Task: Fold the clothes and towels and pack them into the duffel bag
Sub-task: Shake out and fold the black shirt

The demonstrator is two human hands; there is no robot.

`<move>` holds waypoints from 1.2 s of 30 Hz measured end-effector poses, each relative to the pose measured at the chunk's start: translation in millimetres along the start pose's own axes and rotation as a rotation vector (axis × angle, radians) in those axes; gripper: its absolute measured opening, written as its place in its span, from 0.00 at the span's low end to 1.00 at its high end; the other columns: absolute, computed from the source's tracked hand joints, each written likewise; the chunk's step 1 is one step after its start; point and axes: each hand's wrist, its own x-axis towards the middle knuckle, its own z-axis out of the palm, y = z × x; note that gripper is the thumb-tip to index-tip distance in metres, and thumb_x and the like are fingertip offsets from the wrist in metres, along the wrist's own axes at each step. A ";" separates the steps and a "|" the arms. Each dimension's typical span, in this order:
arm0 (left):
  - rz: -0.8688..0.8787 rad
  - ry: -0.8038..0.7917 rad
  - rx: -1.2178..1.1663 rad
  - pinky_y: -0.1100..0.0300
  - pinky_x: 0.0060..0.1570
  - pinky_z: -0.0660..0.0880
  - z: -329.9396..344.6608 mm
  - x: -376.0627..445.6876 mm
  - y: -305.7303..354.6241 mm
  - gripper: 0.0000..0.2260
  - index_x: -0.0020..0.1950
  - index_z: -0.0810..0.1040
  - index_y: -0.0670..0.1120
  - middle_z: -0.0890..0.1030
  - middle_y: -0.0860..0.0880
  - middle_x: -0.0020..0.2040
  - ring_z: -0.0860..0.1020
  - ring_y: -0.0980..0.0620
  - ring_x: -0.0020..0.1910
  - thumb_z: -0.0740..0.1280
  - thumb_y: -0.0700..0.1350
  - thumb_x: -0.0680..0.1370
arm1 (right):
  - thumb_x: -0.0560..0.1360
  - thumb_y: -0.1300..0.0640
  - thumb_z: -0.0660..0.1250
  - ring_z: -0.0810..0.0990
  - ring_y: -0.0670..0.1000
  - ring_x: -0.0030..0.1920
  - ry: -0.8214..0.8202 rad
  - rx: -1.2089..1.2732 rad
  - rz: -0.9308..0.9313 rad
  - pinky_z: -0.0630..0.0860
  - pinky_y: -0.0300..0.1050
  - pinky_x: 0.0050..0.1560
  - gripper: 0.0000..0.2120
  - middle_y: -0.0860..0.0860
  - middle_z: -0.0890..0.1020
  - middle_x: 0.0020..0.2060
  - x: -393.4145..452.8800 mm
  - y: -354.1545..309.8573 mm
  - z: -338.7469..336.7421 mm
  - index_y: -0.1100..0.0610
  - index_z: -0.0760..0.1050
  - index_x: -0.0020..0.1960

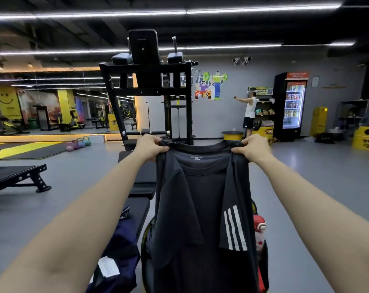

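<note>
Dark grey T-shirt w/ white sleeve stripes (200,208) hangs btwn both hands, held up at shoulders: left hand (150,147) & right hand (254,147) each pinch fabric. Navy garment (118,246) lies below left forearm.

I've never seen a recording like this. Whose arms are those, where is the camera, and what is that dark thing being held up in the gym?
There is no machine here: the arms belong to a person, and the single picture comes from a wide-angle camera worn on that person's head, looking forward and down. That is why both arms stretch out from the bottom corners.

The left hand and the right hand each grip a shoulder of a dark T-shirt, holding it up so it hangs straight. White stripes mark one sleeve.

Below, a black bench runs away from the person. A navy garment lies at its near end. Behind the shirt, part of what looks like an open bag shows, with something red and white in it.

Further back stands a black exercise machine.
</note>
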 end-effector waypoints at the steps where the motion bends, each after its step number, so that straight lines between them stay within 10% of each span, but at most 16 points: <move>1: -0.023 -0.011 -0.001 0.53 0.41 0.81 6.1 4.7 -11.7 0.04 0.47 0.81 0.43 0.80 0.43 0.42 0.79 0.47 0.40 0.71 0.43 0.75 | 0.71 0.52 0.74 0.79 0.57 0.53 -0.018 0.002 0.015 0.70 0.42 0.44 0.16 0.59 0.80 0.47 2.4 4.2 11.3 0.64 0.80 0.50; 9: -0.124 0.029 0.033 0.67 0.26 0.74 52.6 43.0 -84.7 0.02 0.45 0.80 0.45 0.78 0.47 0.38 0.75 0.52 0.33 0.71 0.43 0.75 | 0.72 0.54 0.74 0.81 0.58 0.39 -0.100 0.055 0.142 0.81 0.54 0.47 0.13 0.59 0.81 0.39 32.2 35.5 102.5 0.64 0.81 0.49; 16: -0.181 0.062 0.075 0.53 0.47 0.79 88.0 96.2 -141.7 0.07 0.47 0.83 0.41 0.80 0.45 0.40 0.78 0.49 0.41 0.71 0.44 0.74 | 0.73 0.56 0.73 0.81 0.59 0.46 -0.107 0.088 0.162 0.79 0.53 0.49 0.13 0.60 0.83 0.43 79.6 56.1 168.2 0.65 0.81 0.50; 22: -0.230 0.066 0.104 0.66 0.29 0.73 120.3 150.3 -186.2 0.04 0.41 0.80 0.45 0.79 0.45 0.37 0.74 0.52 0.30 0.70 0.43 0.75 | 0.74 0.56 0.71 0.81 0.58 0.46 -0.132 0.102 0.199 0.74 0.45 0.43 0.11 0.60 0.83 0.44 128.4 79.7 229.9 0.63 0.82 0.51; 36: -0.453 0.008 0.073 0.49 0.41 0.81 225.8 234.5 -327.3 0.06 0.44 0.81 0.39 0.78 0.43 0.39 0.80 0.44 0.42 0.69 0.41 0.76 | 0.74 0.57 0.71 0.81 0.59 0.43 -0.238 0.063 0.333 0.80 0.54 0.49 0.10 0.59 0.83 0.43 191.7 165.2 394.9 0.65 0.80 0.49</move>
